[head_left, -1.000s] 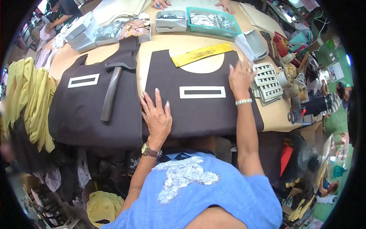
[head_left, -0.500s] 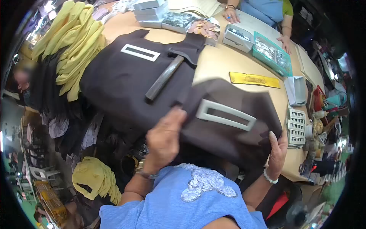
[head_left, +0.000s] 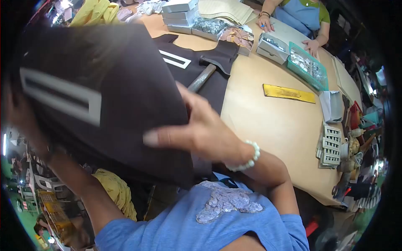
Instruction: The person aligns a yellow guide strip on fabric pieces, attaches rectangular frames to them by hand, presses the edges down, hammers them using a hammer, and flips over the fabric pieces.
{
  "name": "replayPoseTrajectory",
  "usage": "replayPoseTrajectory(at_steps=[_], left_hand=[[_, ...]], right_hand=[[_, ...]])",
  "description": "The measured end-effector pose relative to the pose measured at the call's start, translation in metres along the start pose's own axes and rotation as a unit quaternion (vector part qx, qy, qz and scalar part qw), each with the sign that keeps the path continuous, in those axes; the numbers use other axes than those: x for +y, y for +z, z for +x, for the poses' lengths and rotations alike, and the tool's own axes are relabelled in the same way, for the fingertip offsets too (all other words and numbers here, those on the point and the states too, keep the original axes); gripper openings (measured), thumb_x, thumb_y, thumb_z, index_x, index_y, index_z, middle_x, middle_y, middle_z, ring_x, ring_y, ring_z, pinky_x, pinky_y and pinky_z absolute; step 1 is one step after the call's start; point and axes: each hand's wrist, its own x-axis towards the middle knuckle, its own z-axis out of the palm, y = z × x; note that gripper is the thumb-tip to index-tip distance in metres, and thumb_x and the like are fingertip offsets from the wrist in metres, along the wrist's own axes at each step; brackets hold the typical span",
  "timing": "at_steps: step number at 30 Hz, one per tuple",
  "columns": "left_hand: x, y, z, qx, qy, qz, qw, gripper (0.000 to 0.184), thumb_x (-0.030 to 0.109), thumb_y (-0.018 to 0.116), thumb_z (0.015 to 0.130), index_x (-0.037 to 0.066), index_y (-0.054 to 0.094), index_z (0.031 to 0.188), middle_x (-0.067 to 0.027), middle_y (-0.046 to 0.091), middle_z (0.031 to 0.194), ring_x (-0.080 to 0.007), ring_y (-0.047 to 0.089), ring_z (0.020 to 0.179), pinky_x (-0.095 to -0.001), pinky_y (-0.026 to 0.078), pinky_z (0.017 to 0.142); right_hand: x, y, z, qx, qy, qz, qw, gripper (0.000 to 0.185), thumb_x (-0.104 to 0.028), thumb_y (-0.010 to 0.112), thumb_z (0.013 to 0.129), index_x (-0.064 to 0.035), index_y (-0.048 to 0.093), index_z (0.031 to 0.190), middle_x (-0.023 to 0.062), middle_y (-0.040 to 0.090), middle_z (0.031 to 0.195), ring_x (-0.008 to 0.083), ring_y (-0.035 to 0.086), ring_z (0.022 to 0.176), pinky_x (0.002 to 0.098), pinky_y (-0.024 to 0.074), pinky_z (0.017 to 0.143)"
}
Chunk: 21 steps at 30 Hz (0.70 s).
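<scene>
A large dark brown panel (head_left: 134,100), cut from something like leather or cloth, is held up at the left, with a white rectangular frame (head_left: 95,108) on it. My left hand (head_left: 19,111), smeared and in shadow, grips its far left edge. On the right edge my right hand (head_left: 201,125) closes, thumb on the near face and fingers behind. Beyond, partly covered by it, a second dark panel (head_left: 228,52) lies on the table with its own white frame (head_left: 180,61). A hammer (head_left: 203,77) rests on that one.
On the table (head_left: 268,134) lie a yellow strip (head_left: 289,93), a teal basket (head_left: 307,67) of small parts, a white box (head_left: 331,106) and stacked slotted pieces (head_left: 331,146). Across it is a co-worker's hand (head_left: 266,24). Yellow cloth (head_left: 96,12) is heaped at the back left.
Both hands have carried the near panel from the table's front edge up and to the left. It now covers part of the other panel and the dark cloth pile.
</scene>
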Motion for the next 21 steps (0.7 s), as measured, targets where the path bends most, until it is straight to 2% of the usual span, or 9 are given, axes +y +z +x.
replayPoseTrajectory(at_steps=[1, 3, 5, 6, 8, 10, 12, 14, 21], left_hand=[[0.002, 0.025, 0.004, -0.02, 0.046, -0.013, 0.999, 0.031, 0.013, 0.05, 0.094, 0.006, 0.058, 0.122, -0.01, 0.062, 0.119, -0.0249, 0.061, 0.105, -0.0329, 0.049, 0.088], [0.006, 0.092, -0.001, -0.041, 0.117, 0.0, 0.992, 0.035, 0.017, 0.049, 0.094, 0.008, 0.053, 0.127, -0.0112, 0.061, 0.12, -0.0274, 0.061, 0.103, -0.0344, 0.05, 0.085], [0.023, 0.155, -0.019, -0.152, 0.068, -0.018, 0.986, 0.035, 0.016, 0.047, 0.093, 0.008, 0.052, 0.127, -0.0146, 0.06, 0.117, -0.0309, 0.06, 0.101, -0.0367, 0.051, 0.082], [0.048, 0.173, -0.024, -0.26, -0.008, -0.062, 0.964, 0.034, 0.015, 0.046, 0.093, 0.007, 0.053, 0.125, -0.0166, 0.06, 0.115, -0.0328, 0.06, 0.099, -0.0383, 0.051, 0.08], [0.099, 0.21, -0.044, -0.164, 0.015, -0.202, 0.965, 0.034, 0.013, 0.045, 0.091, 0.007, 0.054, 0.123, -0.0193, 0.06, 0.112, -0.0337, 0.059, 0.099, -0.0414, 0.05, 0.079], [0.13, 0.245, -0.073, -0.218, 0.073, -0.224, 0.947, 0.035, 0.013, 0.046, 0.089, 0.006, 0.054, 0.123, -0.0192, 0.061, 0.11, -0.0338, 0.058, 0.1, -0.042, 0.049, 0.082], [0.163, 0.257, -0.107, -0.273, 0.054, -0.245, 0.929, 0.036, 0.011, 0.05, 0.087, 0.006, 0.055, 0.122, -0.0184, 0.059, 0.113, -0.0358, 0.057, 0.101, -0.0426, 0.046, 0.087], [0.187, 0.266, -0.146, -0.306, 0.042, -0.215, 0.927, 0.039, 0.009, 0.052, 0.086, 0.004, 0.053, 0.125, -0.0164, 0.058, 0.119, -0.0348, 0.051, 0.115, -0.0431, 0.041, 0.095], [0.203, 0.265, -0.179, -0.444, 0.024, -0.184, 0.876, 0.041, 0.015, 0.053, 0.087, 0.003, 0.052, 0.126, -0.0103, 0.05, 0.131, -0.0316, 0.036, 0.13, -0.047, 0.034, 0.101]], right_hand=[[-0.002, -0.003, 0.011, 0.034, 0.025, 0.066, 0.997, 0.063, 0.0, 0.073, 0.075, 0.0015, 0.042, 0.13, 0.01, 0.059, 0.119, 0.016, 0.056, 0.107, 0.0298, 0.0446, 0.095], [0.018, -0.023, 0.035, 0.105, -0.015, 0.064, 0.992, 0.055, 0.003, 0.07, 0.075, 0.0033, 0.045, 0.124, 0.0112, 0.061, 0.112, 0.017, 0.059, 0.1, 0.0294, 0.0488, 0.088], [0.04, -0.054, 0.056, 0.166, -0.043, 0.021, 0.985, 0.056, 0.003, 0.069, 0.074, 0.0051, 0.044, 0.123, 0.0132, 0.061, 0.11, 0.0175, 0.059, 0.1, 0.0291, 0.0494, 0.087], [0.049, -0.071, 0.062, 0.201, -0.046, -0.008, 0.979, 0.057, 0.002, 0.069, 0.073, 0.0056, 0.043, 0.124, 0.014, 0.061, 0.109, 0.0176, 0.059, 0.099, 0.0291, 0.0497, 0.086], [0.067, -0.101, 0.064, 0.288, -0.033, -0.107, 0.951, 0.061, -0.004, 0.071, 0.072, 0.0073, 0.042, 0.125, 0.0172, 0.061, 0.11, 0.0201, 0.06, 0.099, 0.0297, 0.0496, 0.086], [0.085, -0.123, 0.056, 0.342, -0.015, -0.23, 0.911, 0.064, -0.008, 0.071, 0.072, 0.0077, 0.041, 0.126, 0.02, 0.06, 0.112, 0.0229, 0.061, 0.1, 0.0306, 0.0493, 0.087], [0.105, -0.141, 0.046, 0.375, 0.009, -0.296, 0.878, 0.066, -0.01, 0.071, 0.072, 0.0078, 0.04, 0.127, 0.0226, 0.059, 0.113, 0.0256, 0.061, 0.101, 0.0316, 0.0489, 0.088], [0.129, -0.155, 0.033, 0.391, 0.04, -0.303, 0.868, 0.068, -0.011, 0.071, 0.072, 0.0077, 0.038, 0.129, 0.0252, 0.057, 0.115, 0.0284, 0.061, 0.102, 0.0328, 0.0485, 0.089], [0.125, -0.147, 0.029, 0.415, 0.06, -0.321, 0.849, 0.073, -0.013, 0.069, 0.076, 0.0069, 0.031, 0.135, 0.0293, 0.052, 0.122, 0.0344, 0.057, 0.108, 0.0352, 0.0453, 0.094]])
